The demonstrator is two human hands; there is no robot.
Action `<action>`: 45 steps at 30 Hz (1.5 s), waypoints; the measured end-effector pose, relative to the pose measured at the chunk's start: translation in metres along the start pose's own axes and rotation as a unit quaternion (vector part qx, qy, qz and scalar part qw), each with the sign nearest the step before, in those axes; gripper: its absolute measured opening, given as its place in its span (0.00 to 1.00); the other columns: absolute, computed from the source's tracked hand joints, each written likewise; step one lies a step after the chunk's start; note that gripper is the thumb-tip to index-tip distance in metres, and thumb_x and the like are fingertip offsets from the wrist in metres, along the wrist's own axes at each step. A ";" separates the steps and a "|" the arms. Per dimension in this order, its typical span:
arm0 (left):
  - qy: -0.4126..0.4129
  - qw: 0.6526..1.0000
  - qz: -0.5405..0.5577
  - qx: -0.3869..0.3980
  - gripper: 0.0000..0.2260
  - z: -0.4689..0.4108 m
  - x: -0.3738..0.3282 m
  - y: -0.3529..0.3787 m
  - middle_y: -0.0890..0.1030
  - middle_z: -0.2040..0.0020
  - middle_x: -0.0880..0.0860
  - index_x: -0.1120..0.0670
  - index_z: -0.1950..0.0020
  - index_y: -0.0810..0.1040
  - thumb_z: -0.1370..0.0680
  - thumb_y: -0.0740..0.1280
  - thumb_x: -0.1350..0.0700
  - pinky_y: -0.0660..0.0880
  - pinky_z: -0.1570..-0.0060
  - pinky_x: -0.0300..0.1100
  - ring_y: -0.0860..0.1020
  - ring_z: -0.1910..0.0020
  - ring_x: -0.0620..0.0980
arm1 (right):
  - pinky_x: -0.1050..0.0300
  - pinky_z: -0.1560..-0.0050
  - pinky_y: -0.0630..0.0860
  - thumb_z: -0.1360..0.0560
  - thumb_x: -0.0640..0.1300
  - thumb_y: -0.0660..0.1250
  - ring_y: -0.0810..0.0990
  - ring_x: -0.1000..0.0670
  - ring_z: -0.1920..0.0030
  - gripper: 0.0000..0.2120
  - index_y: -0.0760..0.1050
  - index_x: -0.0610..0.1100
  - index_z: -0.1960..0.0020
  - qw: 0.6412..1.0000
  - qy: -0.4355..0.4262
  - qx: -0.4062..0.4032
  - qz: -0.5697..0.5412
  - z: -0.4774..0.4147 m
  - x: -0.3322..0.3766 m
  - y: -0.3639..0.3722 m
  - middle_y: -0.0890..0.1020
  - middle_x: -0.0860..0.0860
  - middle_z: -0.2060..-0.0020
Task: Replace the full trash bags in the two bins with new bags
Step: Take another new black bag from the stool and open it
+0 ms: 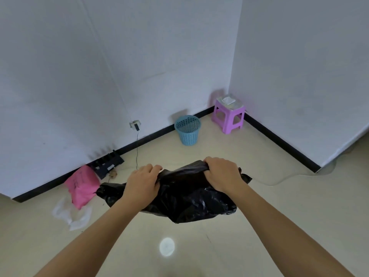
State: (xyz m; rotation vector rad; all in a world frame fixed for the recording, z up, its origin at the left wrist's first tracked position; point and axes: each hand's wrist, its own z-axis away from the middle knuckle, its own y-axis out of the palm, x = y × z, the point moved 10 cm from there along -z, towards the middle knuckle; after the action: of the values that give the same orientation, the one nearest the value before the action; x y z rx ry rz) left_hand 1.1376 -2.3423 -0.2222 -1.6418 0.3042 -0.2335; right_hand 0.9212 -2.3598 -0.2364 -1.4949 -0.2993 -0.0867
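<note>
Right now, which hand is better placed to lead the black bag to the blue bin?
Probably right: the right hand grips the black bag nearer the blue bin than the left hand, which also grips it.

The black bag point(185, 196) hides its inside; the purple stool point(228, 116) bears perhaps tissue.

- The black bag point(189, 194) looks like thin plastic to me, shiny and full of crinkles.
- The blue bin point(187, 130) is hard plastic with little holes all over its wall, and only a bit shiny.
- The purple stool point(228, 116) is smooth plastic too.
- The floor point(299, 196) is smooth and glossy (I see a round spot of light in it).
- The pink bag point(81, 185) looks like soft, thin plastic, not very shiny.
- The pale bag point(69, 213) is thin film I can half see through.
- The wall point(159, 56) is matt.
</note>
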 end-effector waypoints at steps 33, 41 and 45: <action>-0.125 0.981 0.126 0.079 0.11 -0.708 0.139 0.165 0.80 0.46 0.50 0.50 0.39 0.75 0.21 0.62 0.58 0.70 0.45 0.46 0.77 0.47 0.53 | 0.50 0.45 0.77 0.26 0.51 0.70 0.80 0.44 0.43 0.38 0.57 0.46 0.23 0.992 0.105 0.070 -0.028 -0.659 -0.273 0.021 0.79 0.47 0.39; -0.315 0.920 0.189 0.138 0.14 -0.803 0.198 0.265 0.73 0.38 0.55 0.54 0.35 0.72 0.21 0.63 0.59 0.71 0.52 0.46 0.75 0.45 0.56 | 0.43 0.42 0.74 0.28 0.40 0.64 0.71 0.36 0.36 0.31 0.62 0.43 0.26 0.960 0.217 0.082 -0.158 -0.810 -0.346 0.091 0.69 0.41 0.34; -0.393 0.869 0.257 0.155 0.16 -0.819 0.213 0.365 0.74 0.38 0.59 0.56 0.32 0.71 0.20 0.59 0.62 0.69 0.50 0.43 0.76 0.45 0.58 | 0.37 0.28 0.63 0.26 0.41 0.64 0.57 0.34 0.25 0.38 0.50 0.48 0.20 0.937 0.253 0.108 -0.215 -0.857 -0.358 0.180 0.53 0.40 0.22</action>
State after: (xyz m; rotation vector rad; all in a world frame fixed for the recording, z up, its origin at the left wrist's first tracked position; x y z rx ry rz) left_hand 1.0474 -3.2113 -0.5148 -1.1607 0.0569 0.7502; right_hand 0.7426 -3.2376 -0.5397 -1.1185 -0.2039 -0.7546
